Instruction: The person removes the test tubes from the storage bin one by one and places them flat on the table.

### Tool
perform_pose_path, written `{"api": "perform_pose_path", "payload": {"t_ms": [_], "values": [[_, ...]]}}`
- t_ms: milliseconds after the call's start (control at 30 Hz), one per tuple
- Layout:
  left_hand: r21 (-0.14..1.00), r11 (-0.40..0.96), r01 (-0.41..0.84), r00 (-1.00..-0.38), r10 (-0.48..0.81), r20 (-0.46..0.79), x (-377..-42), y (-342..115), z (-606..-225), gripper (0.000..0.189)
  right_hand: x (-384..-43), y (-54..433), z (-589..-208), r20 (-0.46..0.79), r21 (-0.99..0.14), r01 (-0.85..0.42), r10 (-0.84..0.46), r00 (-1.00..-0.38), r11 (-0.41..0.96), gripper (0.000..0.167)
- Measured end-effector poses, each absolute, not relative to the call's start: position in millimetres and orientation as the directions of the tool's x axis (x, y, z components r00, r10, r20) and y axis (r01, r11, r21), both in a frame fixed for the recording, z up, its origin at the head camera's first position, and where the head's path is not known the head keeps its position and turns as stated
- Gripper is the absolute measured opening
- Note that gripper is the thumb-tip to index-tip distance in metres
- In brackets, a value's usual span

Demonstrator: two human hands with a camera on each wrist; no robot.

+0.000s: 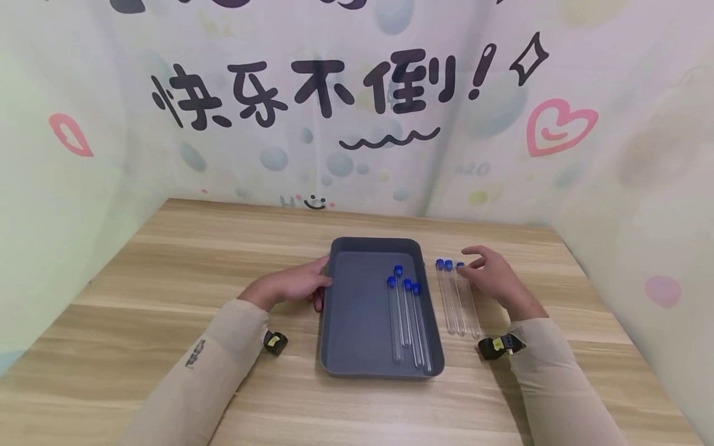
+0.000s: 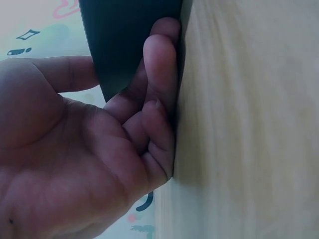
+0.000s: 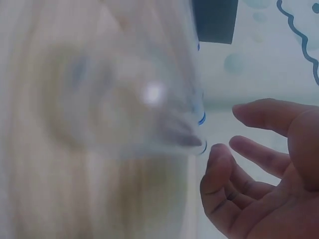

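Observation:
A dark grey rectangular tray [image 1: 357,310] lies on the table. My left hand [image 1: 298,285] holds its left side; in the left wrist view the thumb touches the tray wall [image 2: 124,40] and the fingers curl against it, low by the tabletop. Several clear test tubes [image 1: 397,334] with blue caps lie in the tray's right half. More capped test tubes [image 1: 446,300] lie side by side on the table, right of the tray. Over their cap ends hovers my right hand [image 1: 493,275], thumb and fingers apart in the right wrist view, nothing held. It partly hides the rightmost tube's cap.
The wood-grain table [image 1: 167,272] extends to both sides of the tray and in front of it. A printed cloth backdrop [image 1: 357,173] stands along the back and sides. Small black wrist cameras hang at both sleeves; the right one [image 1: 491,348] is close to the loose tubes' lower ends.

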State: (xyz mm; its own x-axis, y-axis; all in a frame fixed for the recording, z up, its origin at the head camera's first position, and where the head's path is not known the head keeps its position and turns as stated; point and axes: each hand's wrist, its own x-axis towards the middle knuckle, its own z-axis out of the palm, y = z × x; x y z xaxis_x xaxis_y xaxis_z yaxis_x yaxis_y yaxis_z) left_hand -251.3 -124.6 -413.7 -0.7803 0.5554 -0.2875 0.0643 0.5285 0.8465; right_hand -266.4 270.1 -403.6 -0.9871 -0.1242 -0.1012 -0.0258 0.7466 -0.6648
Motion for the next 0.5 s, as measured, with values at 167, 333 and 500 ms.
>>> {"api": "perform_pose_path", "payload": {"t_ms": [167,333,500], "values": [[0.846,0.529,0.061,-0.782,0.553,-0.289,-251,-126,-413,0.067,-264,264,-399,-0.057,-0.706,-0.06,-0.141,-0.988,0.706,0.053],[0.845,0.531,0.06,-0.783,0.55,-0.29,-251,-126,-414,0.066,-263,259,-396,-0.03,-0.741,-0.077,-0.148,-0.989,0.666,0.051],[0.85,0.524,0.06,-0.781,0.555,-0.287,-251,-124,-416,0.066,-259,251,-391,-0.011,-0.787,-0.1,-0.175,-0.985,0.609,0.049]]}}
